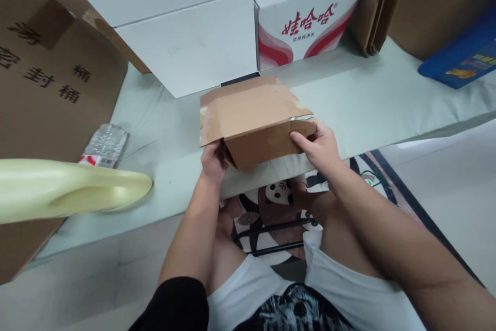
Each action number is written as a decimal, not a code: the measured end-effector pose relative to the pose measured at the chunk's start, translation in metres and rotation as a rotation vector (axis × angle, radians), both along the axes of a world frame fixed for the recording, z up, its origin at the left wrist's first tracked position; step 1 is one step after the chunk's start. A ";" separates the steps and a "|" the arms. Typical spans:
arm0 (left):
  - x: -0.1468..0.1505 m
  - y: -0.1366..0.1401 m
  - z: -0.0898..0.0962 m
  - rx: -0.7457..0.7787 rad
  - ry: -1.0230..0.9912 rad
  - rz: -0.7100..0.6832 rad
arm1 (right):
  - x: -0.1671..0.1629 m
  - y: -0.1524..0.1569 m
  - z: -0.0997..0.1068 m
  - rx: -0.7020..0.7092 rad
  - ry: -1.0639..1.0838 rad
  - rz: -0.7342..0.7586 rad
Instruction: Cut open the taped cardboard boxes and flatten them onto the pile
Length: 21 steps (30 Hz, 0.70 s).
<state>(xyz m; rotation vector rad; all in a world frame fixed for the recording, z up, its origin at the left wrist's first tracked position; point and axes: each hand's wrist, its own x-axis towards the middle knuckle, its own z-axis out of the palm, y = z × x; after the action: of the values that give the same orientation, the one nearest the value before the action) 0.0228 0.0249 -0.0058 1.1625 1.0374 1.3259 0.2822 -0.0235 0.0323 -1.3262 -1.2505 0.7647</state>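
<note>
A small brown cardboard box [258,106] is held between my two hands at the front edge of the cloth-covered surface. Its lid panel is raised, with ragged, torn-looking edges. My left hand [214,161] grips the near left corner, its fingers partly hidden under the flap. On the right side, my right hand [318,143] pinches an end flap, thumb on the front face and fingers behind. The inside of the box cannot be seen.
Large white boxes [186,47] and a red-and-white carton [306,26] stand behind. Folded cardboard [377,11] and a blue container [461,57] are at right. Leftward are a big brown carton [50,88], a clear plastic bottle [106,142] and a pale yellow object [73,186].
</note>
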 end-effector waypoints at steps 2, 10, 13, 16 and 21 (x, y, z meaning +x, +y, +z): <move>0.004 -0.001 0.001 0.031 0.027 -0.095 | 0.002 0.002 0.002 0.005 -0.017 -0.088; -0.001 -0.002 0.018 0.189 0.367 0.078 | 0.007 0.005 -0.003 -0.020 -0.057 -0.140; -0.005 -0.003 0.023 0.133 0.423 0.162 | 0.008 0.008 -0.012 -0.022 -0.031 -0.136; -0.010 -0.002 0.023 0.090 0.388 0.184 | 0.009 0.010 -0.021 -0.026 0.081 -0.101; -0.011 -0.006 0.019 0.094 0.069 0.094 | 0.013 0.013 -0.021 -0.022 0.015 -0.041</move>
<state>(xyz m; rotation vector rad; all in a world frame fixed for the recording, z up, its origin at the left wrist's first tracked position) 0.0115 0.0188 0.0132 1.2507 1.1006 1.4298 0.2948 -0.0109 0.0111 -1.3575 -1.2021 0.7606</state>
